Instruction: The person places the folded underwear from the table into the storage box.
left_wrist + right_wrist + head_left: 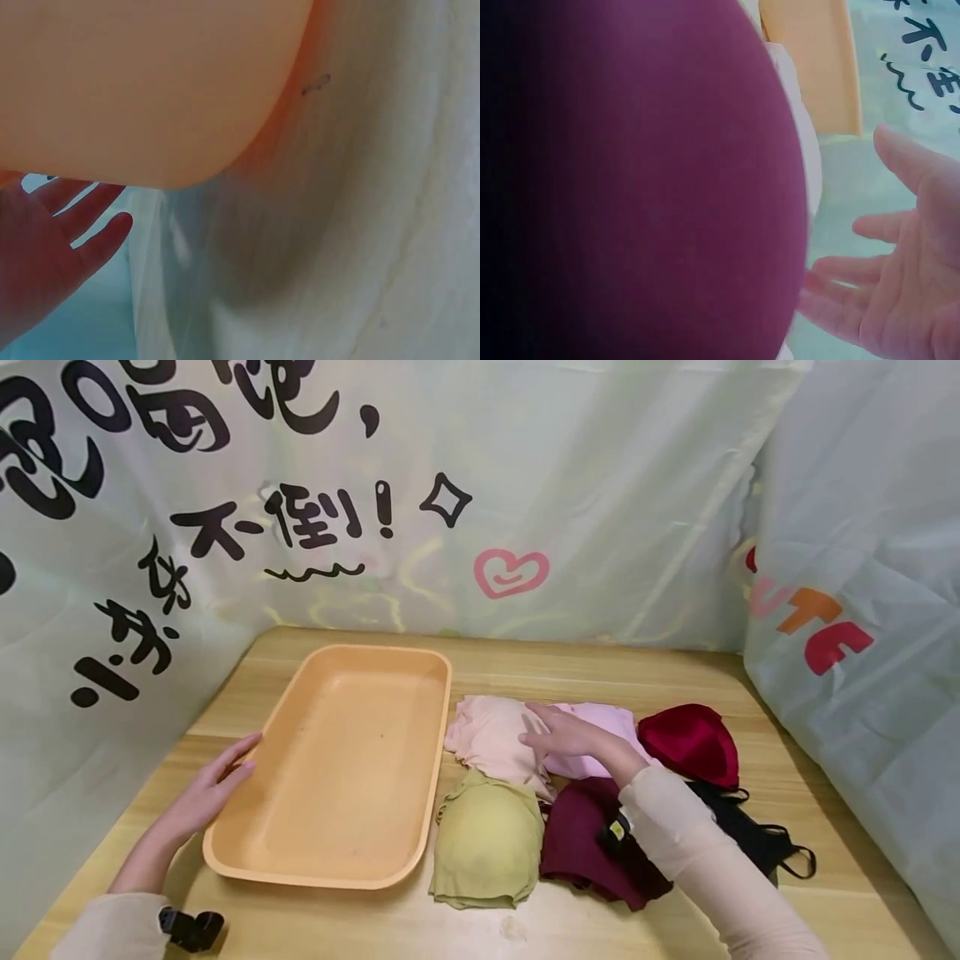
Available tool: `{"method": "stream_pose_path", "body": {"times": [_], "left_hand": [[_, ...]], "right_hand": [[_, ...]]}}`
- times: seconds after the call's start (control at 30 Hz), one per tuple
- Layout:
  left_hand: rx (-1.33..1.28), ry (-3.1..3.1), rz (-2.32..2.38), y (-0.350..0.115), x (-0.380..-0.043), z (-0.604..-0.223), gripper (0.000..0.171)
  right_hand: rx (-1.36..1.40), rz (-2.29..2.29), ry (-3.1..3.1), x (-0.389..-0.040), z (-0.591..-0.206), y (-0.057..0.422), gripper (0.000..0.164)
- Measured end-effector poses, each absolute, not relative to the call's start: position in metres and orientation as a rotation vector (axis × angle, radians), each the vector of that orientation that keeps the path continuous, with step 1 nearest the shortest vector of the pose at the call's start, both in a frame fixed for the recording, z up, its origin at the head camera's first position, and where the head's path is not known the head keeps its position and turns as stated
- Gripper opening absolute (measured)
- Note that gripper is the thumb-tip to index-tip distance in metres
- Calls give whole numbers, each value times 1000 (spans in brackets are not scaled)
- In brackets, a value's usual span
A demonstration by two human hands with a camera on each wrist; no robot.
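Observation:
My left hand (198,797) rests its fingers against the left rim of a shallow orange plastic tray (337,768). In the left wrist view its spread fingers (90,214) are at the tray's edge. With fingers extended, my right hand (573,735) is over a pale pink bra (491,735), holding nothing. Beside that lies a lilac bra (603,720), partly hidden by the right arm. A yellow-green bra (487,843) and a maroon bra (581,835) lie in the nearer row; the maroon one fills much of the right wrist view.
Farther right are a dark red bra (693,743) and a black bra (750,831) with loose straps. All lie on a wooden table (600,668). Printed cloth curtains (615,510) hang behind and along both sides of it.

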State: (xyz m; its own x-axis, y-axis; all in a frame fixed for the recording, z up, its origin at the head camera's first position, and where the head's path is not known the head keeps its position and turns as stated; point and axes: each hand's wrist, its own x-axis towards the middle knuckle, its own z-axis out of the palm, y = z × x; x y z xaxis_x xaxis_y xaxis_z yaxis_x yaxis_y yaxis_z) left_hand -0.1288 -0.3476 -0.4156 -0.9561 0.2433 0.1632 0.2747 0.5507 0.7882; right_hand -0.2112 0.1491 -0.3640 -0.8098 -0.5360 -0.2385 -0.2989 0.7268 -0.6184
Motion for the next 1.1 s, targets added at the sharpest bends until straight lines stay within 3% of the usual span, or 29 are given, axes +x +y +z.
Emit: {"method": "stream_pose_path", "body": {"times": [0.57,0.7,1.1], "left_hand": [[-492,-2673,-1523,-345,-129,-423,42],[-531,-2619,-1539,-343,-127,-425,40],[-494,-2605,-1489,-333,-120,-424,38]], "right_hand": [[-373,-747,2236,-236,-359,141,75],[-358,-817,2216,-252,-375,141,87],[-144,-636,2539,-245,-384,103,99]]}}
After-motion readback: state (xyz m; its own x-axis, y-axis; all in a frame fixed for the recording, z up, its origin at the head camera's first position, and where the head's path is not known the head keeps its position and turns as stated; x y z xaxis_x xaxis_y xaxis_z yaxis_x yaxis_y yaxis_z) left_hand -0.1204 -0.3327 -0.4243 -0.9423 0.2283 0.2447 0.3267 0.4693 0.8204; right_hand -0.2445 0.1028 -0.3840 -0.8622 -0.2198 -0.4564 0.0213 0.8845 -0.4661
